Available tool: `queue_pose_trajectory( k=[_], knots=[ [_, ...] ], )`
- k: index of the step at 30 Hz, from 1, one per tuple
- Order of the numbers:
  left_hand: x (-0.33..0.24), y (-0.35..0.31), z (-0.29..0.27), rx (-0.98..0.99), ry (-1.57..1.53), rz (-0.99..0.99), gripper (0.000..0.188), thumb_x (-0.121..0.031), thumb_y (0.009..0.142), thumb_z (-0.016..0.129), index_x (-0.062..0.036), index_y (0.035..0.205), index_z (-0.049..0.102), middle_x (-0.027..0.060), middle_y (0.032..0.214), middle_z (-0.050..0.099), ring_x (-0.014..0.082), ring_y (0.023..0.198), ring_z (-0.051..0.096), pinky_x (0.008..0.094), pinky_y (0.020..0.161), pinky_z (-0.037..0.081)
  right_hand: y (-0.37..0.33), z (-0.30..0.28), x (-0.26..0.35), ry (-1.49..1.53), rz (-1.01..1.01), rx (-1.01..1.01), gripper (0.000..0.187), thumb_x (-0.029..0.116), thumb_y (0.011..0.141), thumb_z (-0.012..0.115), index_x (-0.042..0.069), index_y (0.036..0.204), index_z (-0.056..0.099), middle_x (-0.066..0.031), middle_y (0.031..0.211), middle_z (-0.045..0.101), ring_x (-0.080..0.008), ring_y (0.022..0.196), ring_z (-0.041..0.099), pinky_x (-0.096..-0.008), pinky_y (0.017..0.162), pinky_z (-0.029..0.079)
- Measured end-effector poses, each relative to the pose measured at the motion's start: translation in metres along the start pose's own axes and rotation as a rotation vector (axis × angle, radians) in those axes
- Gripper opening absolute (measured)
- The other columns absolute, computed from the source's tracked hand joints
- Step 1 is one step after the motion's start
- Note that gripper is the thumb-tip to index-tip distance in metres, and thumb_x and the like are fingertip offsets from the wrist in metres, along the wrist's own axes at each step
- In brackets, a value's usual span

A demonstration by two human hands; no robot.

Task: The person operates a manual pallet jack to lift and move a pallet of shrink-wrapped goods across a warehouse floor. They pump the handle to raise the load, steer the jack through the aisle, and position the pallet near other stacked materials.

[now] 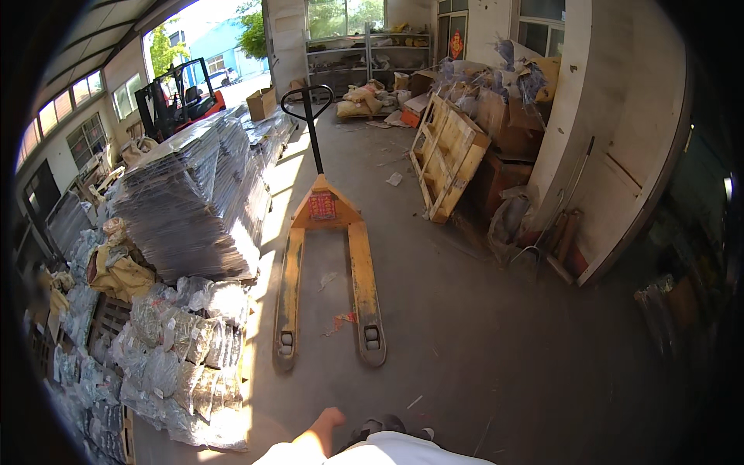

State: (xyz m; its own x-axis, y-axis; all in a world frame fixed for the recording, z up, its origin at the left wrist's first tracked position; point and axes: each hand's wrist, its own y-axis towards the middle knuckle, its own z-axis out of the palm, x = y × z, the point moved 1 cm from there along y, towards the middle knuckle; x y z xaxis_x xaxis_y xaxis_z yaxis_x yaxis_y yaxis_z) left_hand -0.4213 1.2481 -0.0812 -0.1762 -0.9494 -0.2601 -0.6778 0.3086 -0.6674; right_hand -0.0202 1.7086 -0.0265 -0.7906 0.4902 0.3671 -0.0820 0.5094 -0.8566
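Note:
At the lower edge my left hand (332,418) hangs beside my body, over the grey floor. It shows small and rounded, and its fingers cannot be made out. No held thing is visible at it. My right hand is out of the picture. Ahead of me stands a yellow hand pallet truck (321,203), its two worn forks pointing toward me and its black loop handle upright at the far end. Nothing rests on the forks. The fork tips are the part closest to my left hand, with floor between them.
Clear plastic bags of parts (190,341) lie piled on pallets at left. Behind them rises a wrapped stack of flat sheets (186,194), with a forklift (182,101) beyond. A wooden pallet (449,159) leans against boxes at right. Shelves (368,58) line the back wall.

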Motion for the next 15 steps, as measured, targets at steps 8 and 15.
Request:
queue_pose_trajectory(
  k=[8,15],
  knots=[
    [-0.030,0.017,0.023,0.063,-0.447,-0.683,0.040,-0.036,0.089,0.058,-0.0071,0.112,0.073,0.0187,0.122,0.067,0.0381,0.118,0.061,0.0436,0.100,0.049,0.122,-0.070,0.493,-0.016,-0.650,-0.007,0.028,0.013,0.101,0.045,0.001,0.123,0.058,-0.0109,0.096,0.069,-0.0192,0.072,0.068,-0.0329,0.059,0.052],
    [-0.154,0.200,-0.077,0.438,-0.106,-0.304,0.037,-0.030,0.094,0.051,-0.0079,0.115,0.072,0.0157,0.128,0.065,0.0355,0.118,0.062,0.0473,0.099,0.049,0.165,0.014,0.660,-0.274,-0.594,0.202,0.032,0.012,0.099,0.052,-0.002,0.127,0.058,-0.0141,0.101,0.071,-0.0232,0.078,0.071,-0.0351,0.063,0.055]
  ],
)
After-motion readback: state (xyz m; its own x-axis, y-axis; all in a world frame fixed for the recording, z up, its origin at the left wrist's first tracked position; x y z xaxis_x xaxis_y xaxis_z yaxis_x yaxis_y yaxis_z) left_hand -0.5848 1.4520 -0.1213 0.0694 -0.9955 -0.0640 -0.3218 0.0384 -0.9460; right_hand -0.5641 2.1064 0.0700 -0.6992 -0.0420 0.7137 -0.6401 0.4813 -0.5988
